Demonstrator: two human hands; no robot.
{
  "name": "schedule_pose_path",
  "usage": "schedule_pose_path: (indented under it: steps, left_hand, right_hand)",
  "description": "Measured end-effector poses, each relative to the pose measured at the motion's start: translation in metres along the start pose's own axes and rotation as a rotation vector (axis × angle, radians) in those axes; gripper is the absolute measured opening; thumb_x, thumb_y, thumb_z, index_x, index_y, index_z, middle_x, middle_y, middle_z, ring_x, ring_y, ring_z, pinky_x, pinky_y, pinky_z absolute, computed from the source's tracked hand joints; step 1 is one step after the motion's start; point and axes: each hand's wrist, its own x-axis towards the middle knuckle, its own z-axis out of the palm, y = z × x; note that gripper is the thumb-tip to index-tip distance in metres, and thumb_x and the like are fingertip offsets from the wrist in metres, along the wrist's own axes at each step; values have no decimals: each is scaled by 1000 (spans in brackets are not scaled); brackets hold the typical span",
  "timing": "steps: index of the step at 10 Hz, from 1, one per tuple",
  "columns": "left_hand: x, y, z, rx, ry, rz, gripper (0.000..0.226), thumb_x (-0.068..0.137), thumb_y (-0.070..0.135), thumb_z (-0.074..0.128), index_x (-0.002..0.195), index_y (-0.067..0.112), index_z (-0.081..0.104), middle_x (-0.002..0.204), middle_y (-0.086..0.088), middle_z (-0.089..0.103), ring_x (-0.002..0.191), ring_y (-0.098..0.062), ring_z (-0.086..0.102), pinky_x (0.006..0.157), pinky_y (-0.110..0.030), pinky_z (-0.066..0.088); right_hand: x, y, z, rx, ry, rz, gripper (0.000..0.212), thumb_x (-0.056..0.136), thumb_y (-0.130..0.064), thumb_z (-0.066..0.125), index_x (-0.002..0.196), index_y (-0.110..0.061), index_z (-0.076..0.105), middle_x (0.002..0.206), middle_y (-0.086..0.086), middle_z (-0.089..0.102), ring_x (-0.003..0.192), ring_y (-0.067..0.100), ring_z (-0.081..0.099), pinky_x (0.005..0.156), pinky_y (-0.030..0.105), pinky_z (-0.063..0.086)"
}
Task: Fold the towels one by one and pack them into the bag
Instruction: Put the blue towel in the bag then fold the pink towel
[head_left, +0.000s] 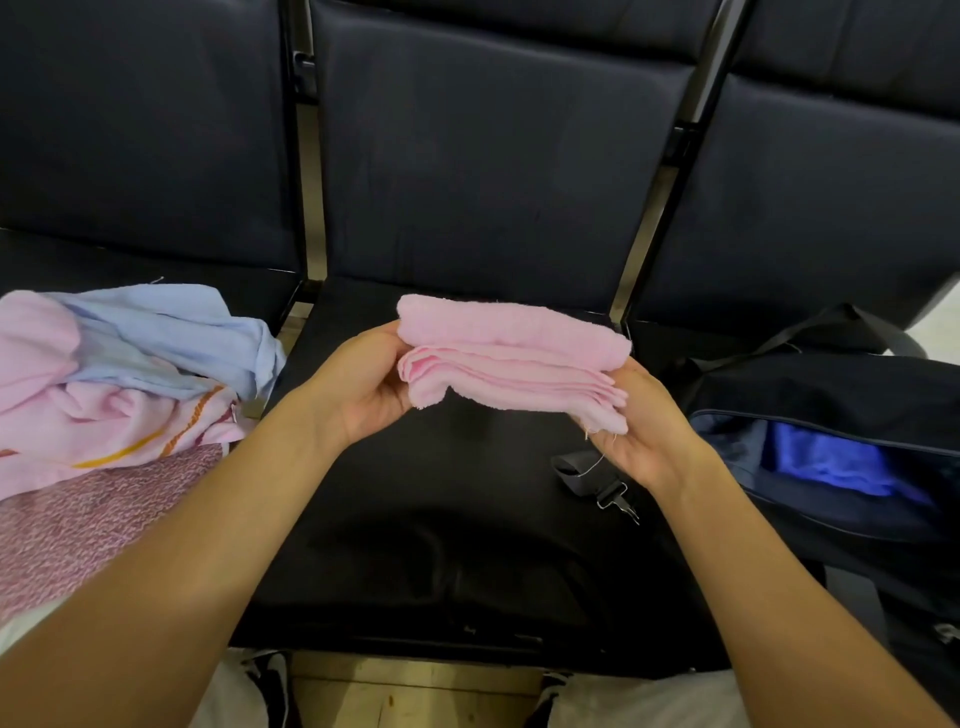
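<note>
Facing the seat (415, 493), with the bag (841, 395) gaping at your right, you're holding a folded pink towel (509, 358) above it, left hand (363, 384) and right hand (639, 426) pinching its ends. Folding looks finished; next you're carrying it rightward into the bag.

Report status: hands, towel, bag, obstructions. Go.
Left hand and right hand hold folded pink towel above the seat. Bag open at right, blue cloth inside. Unfolded pile waits left. Nothing blocks the way to the bag.
</note>
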Motion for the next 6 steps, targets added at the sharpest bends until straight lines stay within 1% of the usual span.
schedule_pose_path:
  steps: [1,2,3,4,5,6]
  left_hand:
    - [1,-1,3,47,6,16,27,95,0,46,107,9,68,98,-10,73,85,-19,72,80,-35,58]
    - [1,-2,5,98,-25,19,30,94,-2,45,111,8,68,103,-12,71,88,-20,69,85,-35,55]
    - [-1,-5,8,179,-67,30,32,96,-2,45,115,12,68,105,-11,72,90,-20,71,75,-32,59]
    - [-4,-10,17,286,-123,62,33,97,0,48,115,19,68,108,-8,73,97,-22,71,79,-34,59]
    - [-6,-20,28,336,-173,87,35,96,3,53,121,26,63,113,-3,72,103,-22,70,88,-41,57]
    - [-9,-30,42,357,-222,99,44,96,3,53,127,34,56,120,5,68,108,-19,67,88,-45,57]
  right_hand:
    - [-2,1,-2,-70,-1,-15,42,101,6,33,142,4,39,76,2,53,59,13,54,45,20,50]
    - [1,2,-9,-86,5,-9,40,101,5,35,141,7,39,76,2,54,52,10,59,42,18,50]
    - [-1,0,-17,-106,-17,-18,32,101,3,38,128,0,54,79,4,63,53,6,66,49,20,55]
    - [-6,-6,-25,-127,-91,-46,25,101,-2,47,115,-11,65,95,9,74,81,19,73,71,33,62]
    - [-9,-11,-38,-170,-64,-89,29,101,-7,50,127,-14,61,116,11,71,102,26,70,83,38,59]
    - [-15,-15,-53,-185,1,-110,27,102,-7,49,126,-11,62,118,11,70,105,26,67,93,41,56]
